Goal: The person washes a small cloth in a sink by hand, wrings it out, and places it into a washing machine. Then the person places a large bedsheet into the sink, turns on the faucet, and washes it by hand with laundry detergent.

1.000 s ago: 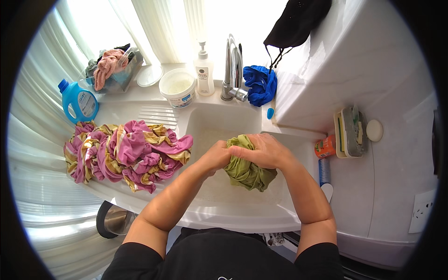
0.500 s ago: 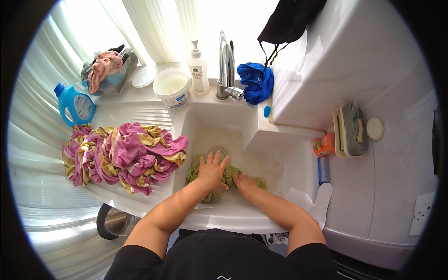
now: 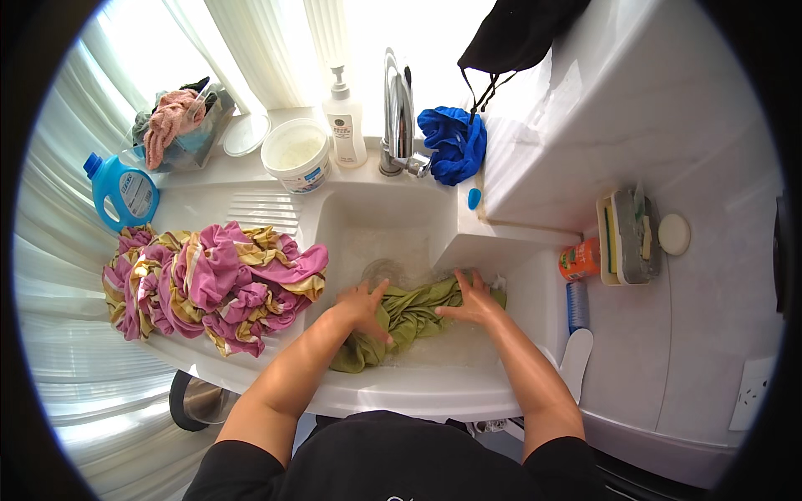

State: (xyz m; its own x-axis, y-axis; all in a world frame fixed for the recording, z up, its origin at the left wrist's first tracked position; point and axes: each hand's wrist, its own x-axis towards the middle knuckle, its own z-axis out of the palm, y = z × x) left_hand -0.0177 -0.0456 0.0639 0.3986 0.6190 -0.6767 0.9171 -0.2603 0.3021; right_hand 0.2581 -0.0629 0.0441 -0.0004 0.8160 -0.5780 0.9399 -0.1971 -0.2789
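A wet olive-green cloth (image 3: 416, 316) lies stretched sideways in creased folds in the white sink (image 3: 535, 351), with shallow cloudy water around it. My left hand (image 3: 365, 309) rests on the cloth's left part, fingers spread. Toward its right end, my right hand (image 3: 473, 299) touches the cloth with fingers and thumb apart. Neither hand is closed around the fabric. The cloth's underside is hidden.
Left of the basin, a pink-and-yellow fabric heap (image 3: 217, 284) covers the ribbed drainboard. Behind stand a blue detergent bottle (image 3: 125, 192), white tub (image 3: 296, 157), pump bottle (image 3: 344, 125), tap (image 3: 398, 117) and blue cloth (image 3: 455, 144). A soap box (image 3: 628, 238) is at right.
The bunched green cloth is now spread out wider across the sink. My right hand has moved right and farther away; my left hand has shifted slightly left. The view has shifted slightly.
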